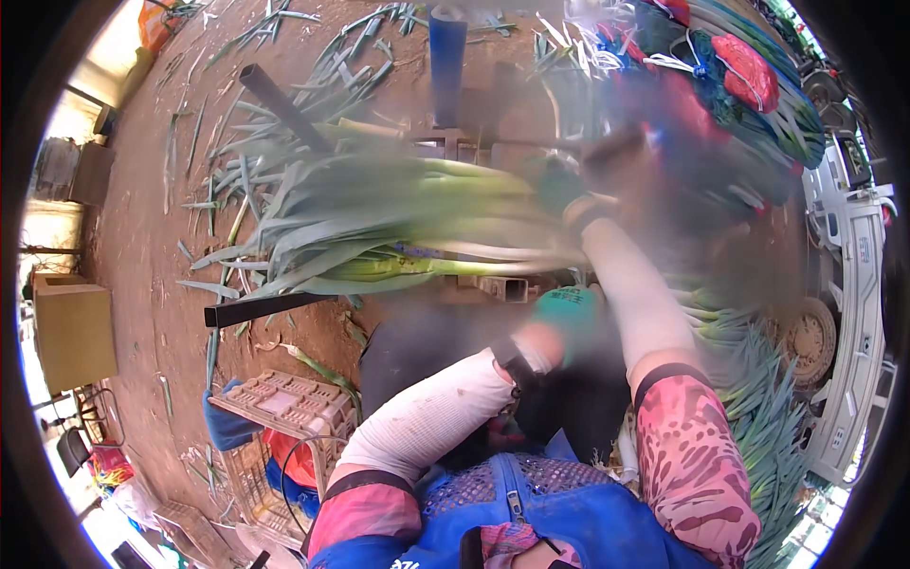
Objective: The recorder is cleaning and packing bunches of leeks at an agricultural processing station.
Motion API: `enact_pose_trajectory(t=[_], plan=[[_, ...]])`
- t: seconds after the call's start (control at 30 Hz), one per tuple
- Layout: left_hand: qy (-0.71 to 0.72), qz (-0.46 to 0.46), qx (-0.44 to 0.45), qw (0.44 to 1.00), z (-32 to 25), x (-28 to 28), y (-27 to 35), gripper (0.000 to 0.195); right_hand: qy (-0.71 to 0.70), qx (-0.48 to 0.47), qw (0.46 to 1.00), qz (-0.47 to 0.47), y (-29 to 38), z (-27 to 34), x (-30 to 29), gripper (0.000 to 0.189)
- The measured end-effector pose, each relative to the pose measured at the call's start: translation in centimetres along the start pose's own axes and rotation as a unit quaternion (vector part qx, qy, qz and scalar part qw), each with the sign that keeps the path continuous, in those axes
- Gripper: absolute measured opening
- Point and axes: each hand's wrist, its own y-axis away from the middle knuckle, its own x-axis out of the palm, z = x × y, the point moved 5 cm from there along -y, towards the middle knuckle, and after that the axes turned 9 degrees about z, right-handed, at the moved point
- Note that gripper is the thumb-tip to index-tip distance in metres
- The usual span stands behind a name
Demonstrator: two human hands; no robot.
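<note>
A loose pile of leek-like green onions lies crosswise before me, its leaves to the left and its pale ends to the right. Two dark metal bars stick out to the left from beneath it. My right hand, in a green glove, is at the pale ends at the pile's far right. Blur hides whether its fingers grip any stalk. Nearer my body, my left hand wears a green glove bearing writing. It is just below the nearest pale stalks, close to a square metal tube end; its fingers are hidden.
A blue post stands beyond the pile. Bundled onions with red wrappings lie at far right; more onions lie beside my right arm. A plastic crate is at lower left, a cardboard box farther left, a white vehicle at right.
</note>
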Motion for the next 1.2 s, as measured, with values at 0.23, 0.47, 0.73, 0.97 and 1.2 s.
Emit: enact_pose_trajectory(t=[0.23, 0.47, 0.73, 0.97, 1.2], plan=[[-0.014, 0.009, 0.089, 0.996, -1.2, -0.7, 1.9, 0.032, -0.003, 0.051, 0.999, -0.002, 1.4, -0.5, -0.1, 0.043], [-0.022, -0.029, 0.095, 0.995, -1.4, -0.3, 2.2, 0.031, -0.126, 0.058, 0.989, -0.047, 4.1, -1.0, 0.4, 0.044], [-0.03, -0.004, 0.094, 0.995, -1.6, -0.4, 2.3, 0.033, -0.045, 0.034, 0.989, -0.139, 3.4, -1.0, 2.4, 0.033], [0.01, 0.012, 0.073, 0.997, -1.3, -2.4, 2.2, 0.034, -0.214, -0.109, 0.919, -0.311, 11.3, 1.9, -6.5, 0.028], [0.294, -0.001, 0.248, 0.923, -3.2, -3.6, 2.3, 0.038, -0.181, -0.092, 0.923, -0.327, 25.0, -0.4, -16.4, 0.038]])
